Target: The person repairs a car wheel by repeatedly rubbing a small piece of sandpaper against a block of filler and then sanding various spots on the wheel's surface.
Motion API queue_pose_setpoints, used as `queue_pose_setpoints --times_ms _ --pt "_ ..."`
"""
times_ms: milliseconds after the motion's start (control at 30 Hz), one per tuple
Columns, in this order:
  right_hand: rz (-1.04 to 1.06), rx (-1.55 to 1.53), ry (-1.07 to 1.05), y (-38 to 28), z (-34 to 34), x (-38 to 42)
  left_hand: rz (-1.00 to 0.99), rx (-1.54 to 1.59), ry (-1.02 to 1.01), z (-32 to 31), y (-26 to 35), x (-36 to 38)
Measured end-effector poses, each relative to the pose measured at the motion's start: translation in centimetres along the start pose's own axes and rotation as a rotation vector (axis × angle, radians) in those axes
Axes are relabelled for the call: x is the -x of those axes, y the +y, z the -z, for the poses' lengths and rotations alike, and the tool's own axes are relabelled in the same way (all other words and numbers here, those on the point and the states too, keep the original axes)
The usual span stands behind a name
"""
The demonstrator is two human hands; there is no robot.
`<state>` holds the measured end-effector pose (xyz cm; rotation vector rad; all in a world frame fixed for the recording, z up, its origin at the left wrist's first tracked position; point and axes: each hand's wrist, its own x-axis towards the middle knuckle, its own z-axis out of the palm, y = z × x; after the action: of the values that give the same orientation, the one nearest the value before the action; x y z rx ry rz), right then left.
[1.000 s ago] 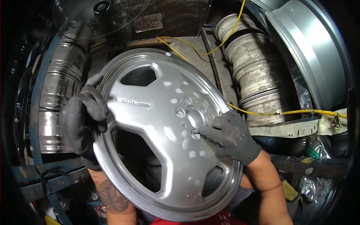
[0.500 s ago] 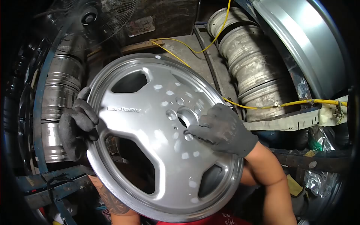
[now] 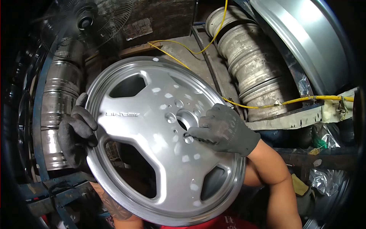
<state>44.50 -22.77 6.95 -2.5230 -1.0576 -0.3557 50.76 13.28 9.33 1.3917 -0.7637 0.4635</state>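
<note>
A silver alloy wheel rim (image 3: 148,129) fills the middle of the view, tilted with its face towards me. Pale smears and spots dot its spokes and hub, and raised lettering marks the left spoke. My left hand (image 3: 77,128), in a dark grey glove, holds the rim's left edge with curled fingers. Over the hub, my right hand (image 3: 228,129) wears a matching glove; its fingers are bent and closed. Its index fingertip and thumb press by a lug hole just below the centre bore. Whether something small sits between those fingers is hidden.
Dull bare rims (image 3: 253,65) lie stacked along the right, and shinier ones (image 3: 61,110) stand at left. A yellow hose (image 3: 267,105) crosses behind the wheel. A fan (image 3: 84,22) is at upper left. A large silver rim (image 3: 309,34) rises at upper right.
The view has shifted slightly, so the wheel and background sit a little further left. My right fingertips stay by the same lug hole, and my left hand keeps its hold.
</note>
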Motion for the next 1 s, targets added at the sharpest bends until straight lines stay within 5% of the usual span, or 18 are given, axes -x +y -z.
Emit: queue_pose_setpoints --times_ms 300,533,633,800,933,1000 --pt "-0.036 0.051 -0.128 -0.8 1.2 -0.6 0.054 0.192 -0.08 1.6 -0.6 -0.3" --pt "-0.07 -0.027 -0.062 -0.1 0.5 0.1 0.042 -0.003 -0.133 2.1 0.2 -0.3" --pt "0.015 -0.05 0.011 -0.1 0.4 -0.6 0.171 0.187 0.068 0.9 0.0 0.9" --pt "0.014 0.011 -0.024 -0.7 0.2 -0.8 -0.081 0.02 -0.161 1.6 -0.4 -0.7" --pt "0.001 0.039 -0.209 -0.4 1.3 -1.0 0.032 0.134 0.058 -0.7 0.0 0.1" --pt "0.0 0.034 -0.165 -0.8 1.4 -1.4 0.008 0.053 -0.049 0.5 0.0 0.1"
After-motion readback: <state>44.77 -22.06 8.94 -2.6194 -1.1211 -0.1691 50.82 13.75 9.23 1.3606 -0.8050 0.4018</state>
